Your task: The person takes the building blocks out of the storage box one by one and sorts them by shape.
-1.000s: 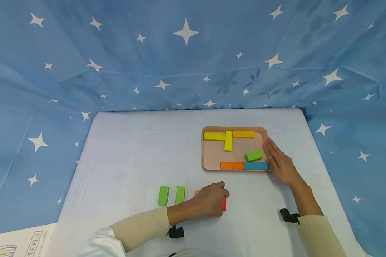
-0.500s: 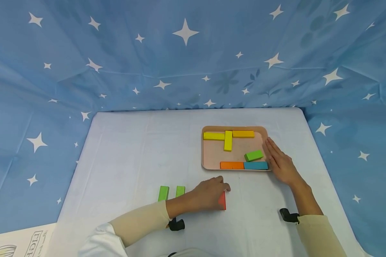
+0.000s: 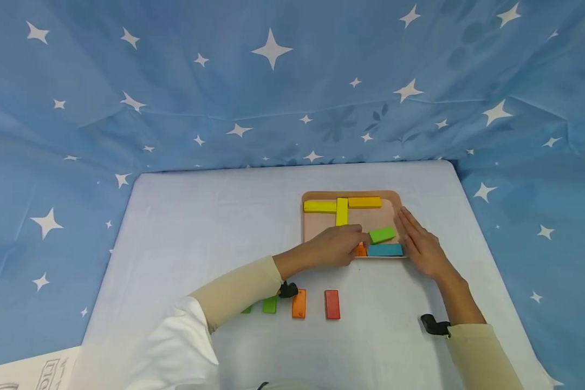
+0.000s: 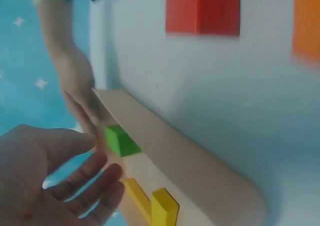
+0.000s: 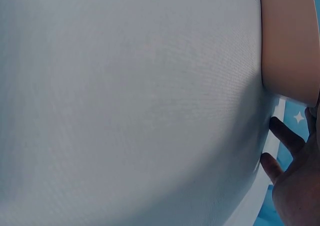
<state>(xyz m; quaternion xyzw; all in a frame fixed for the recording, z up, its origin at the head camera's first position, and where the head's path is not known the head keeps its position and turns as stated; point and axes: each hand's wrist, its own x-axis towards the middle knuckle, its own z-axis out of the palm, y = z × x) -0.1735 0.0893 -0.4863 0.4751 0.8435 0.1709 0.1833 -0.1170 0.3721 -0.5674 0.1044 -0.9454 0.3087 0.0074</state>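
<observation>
head view above, wrist views close on tray (image 3: 306,216)

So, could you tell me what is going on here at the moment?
A person is working with coloured blocks at a table. The left hand reaches into the tray, over its orange block beside the green block, fingers open in the wrist view. The right hand rests flat against the tray's right edge. A red block and another orange one lie on the table nearer the person.
</observation>
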